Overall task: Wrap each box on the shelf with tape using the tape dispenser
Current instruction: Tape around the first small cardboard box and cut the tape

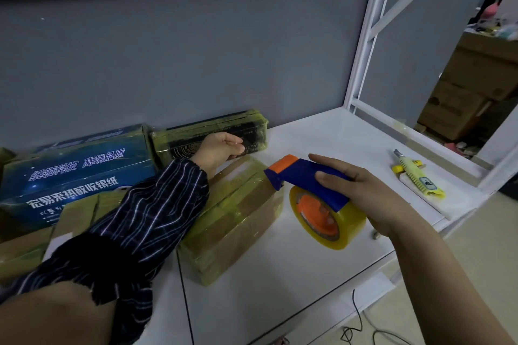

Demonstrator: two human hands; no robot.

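Observation:
My right hand (pixel 361 190) grips a blue and orange tape dispenser (pixel 305 176) loaded with a yellowish clear tape roll (pixel 344 224), held just above the white shelf (pixel 322 143). My left hand (pixel 217 148), in a striped sleeve, reaches to the back and closes on a black box (pixel 213 131) wrapped in tape. Under my left forearm lies a brown cardboard box (pixel 238 218) covered in tape. A large blue box (pixel 75 171) with white lettering stands at the left, also taped.
More taped cardboard boxes (pixel 75 213) crowd the left front. A yellow utility knife (pixel 417 176) lies on a white pad at the shelf's right edge. A white upright post (pixel 364 50) frames the shelf; stacked cartons (pixel 462 92) sit beyond. Cables (pixel 358 325) trail on the floor.

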